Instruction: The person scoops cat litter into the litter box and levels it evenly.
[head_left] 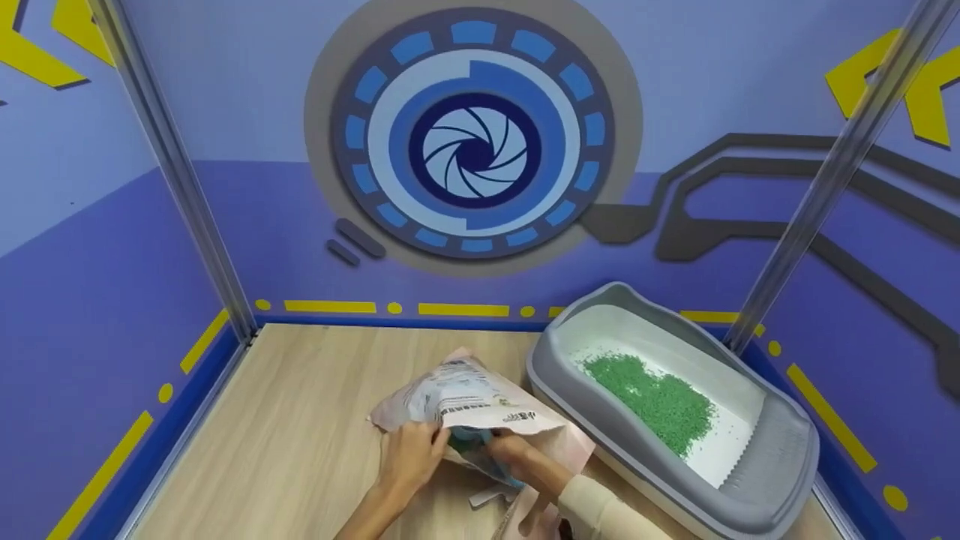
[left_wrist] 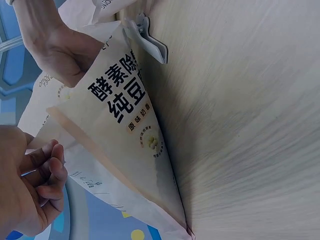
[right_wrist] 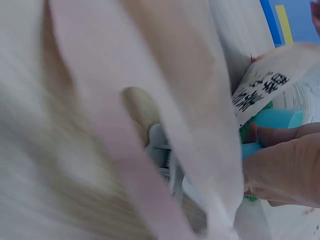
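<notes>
A pale pink printed bag [head_left: 480,394] lies on the wooden table with its mouth towards me, green granules inside. At the mouth's left edge my left hand [head_left: 411,454] pinches the rim, thumb and fingertips curled on the paper in the left wrist view. My right hand [head_left: 517,454] reaches into the mouth. In the right wrist view its fingers curl round a light blue scoop [right_wrist: 277,120], with part of the scoop hidden by the hand and the bag's wall. Just below the mouth lies a grey-white clip [left_wrist: 147,40] on the table.
To the right stands a grey litter box [head_left: 776,450] with a white inside and a spread of green granules [head_left: 652,401]. Its near wall is close to the bag's right side. A torn strip with a handle hole [right_wrist: 107,95] crosses the right wrist view. Blue panels [head_left: 255,232] enclose the table.
</notes>
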